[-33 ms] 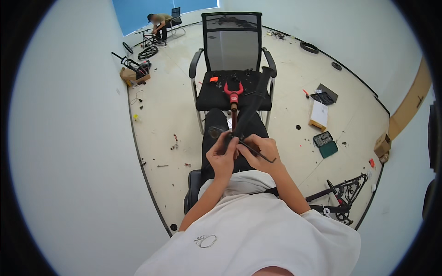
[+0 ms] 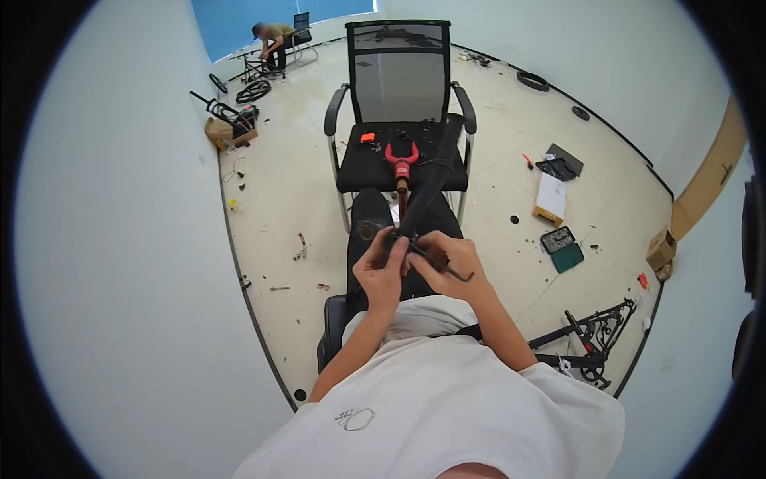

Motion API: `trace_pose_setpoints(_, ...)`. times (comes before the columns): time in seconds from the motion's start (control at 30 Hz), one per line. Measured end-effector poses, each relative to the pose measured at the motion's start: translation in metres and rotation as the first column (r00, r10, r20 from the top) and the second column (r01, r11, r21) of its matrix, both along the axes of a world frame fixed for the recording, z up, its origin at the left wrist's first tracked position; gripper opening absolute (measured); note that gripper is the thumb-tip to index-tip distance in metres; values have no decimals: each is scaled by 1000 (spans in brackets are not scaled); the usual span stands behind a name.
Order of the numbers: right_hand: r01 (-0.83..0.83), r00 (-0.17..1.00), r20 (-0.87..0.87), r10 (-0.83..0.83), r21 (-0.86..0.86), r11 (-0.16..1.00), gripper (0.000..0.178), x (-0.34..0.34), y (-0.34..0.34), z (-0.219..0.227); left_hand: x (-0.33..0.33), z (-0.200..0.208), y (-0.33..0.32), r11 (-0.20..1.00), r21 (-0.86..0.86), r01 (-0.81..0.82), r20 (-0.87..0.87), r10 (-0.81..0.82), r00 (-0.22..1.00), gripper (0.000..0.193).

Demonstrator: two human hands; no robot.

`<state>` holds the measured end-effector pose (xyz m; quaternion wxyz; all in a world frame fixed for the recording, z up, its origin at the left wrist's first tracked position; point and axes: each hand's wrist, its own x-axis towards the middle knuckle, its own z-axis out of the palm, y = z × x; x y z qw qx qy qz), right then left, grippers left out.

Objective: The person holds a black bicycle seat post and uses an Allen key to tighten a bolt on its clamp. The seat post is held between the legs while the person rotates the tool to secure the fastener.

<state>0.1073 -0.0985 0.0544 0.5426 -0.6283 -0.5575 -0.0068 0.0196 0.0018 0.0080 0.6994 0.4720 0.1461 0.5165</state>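
Over my lap, both hands work close together at the near part of a long black bar [image 2: 431, 180], which looks like a bicycle handlebar with a grip. Its far end reaches out over the chair seat. My left hand [image 2: 381, 267] closes around the bar's near part, thumb on top. My right hand [image 2: 451, 262] pinches a thin dark L-shaped hex key [image 2: 448, 269], its bent end pointing toward me. Fingers hide where the key meets the bar. Just beyond, a red bicycle fork [image 2: 402, 166] with a brownish tube leans from the chair seat toward my knees.
A black mesh chair [image 2: 399, 84] faces me, small parts and an orange item [image 2: 367, 138] on its seat. On the right floor lie a green case [image 2: 566, 255], a white box [image 2: 550, 197] and a bike frame [image 2: 586, 335]. Far left, another person [image 2: 275, 40] bends over a bicycle.
The bar's far end has swung slightly, and the hex key's bent end has shifted a little. The whole view has moved slightly; both hands keep their grip.
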Motion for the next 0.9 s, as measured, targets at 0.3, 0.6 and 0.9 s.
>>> trace_pose_setpoints(0.3, -255, 911, -309, 274, 100, 962, 10, 1, -2, 1, -4, -1, 17, 990, -140, -22, 48, 29, 998, 27)
trace_pose_setpoints(0.6, -247, 867, -413, 278, 128, 961, 8, 0, 3, -6, -5, -9, 10, 996, -68, 60, 71, -55, 996, 29)
trace_pose_setpoints(0.9, -167, 904, -351, 245, 239, 957, 10, 1, 8, -13, -6, -13, 9, 997, -2, 75, 43, -75, 996, 28)
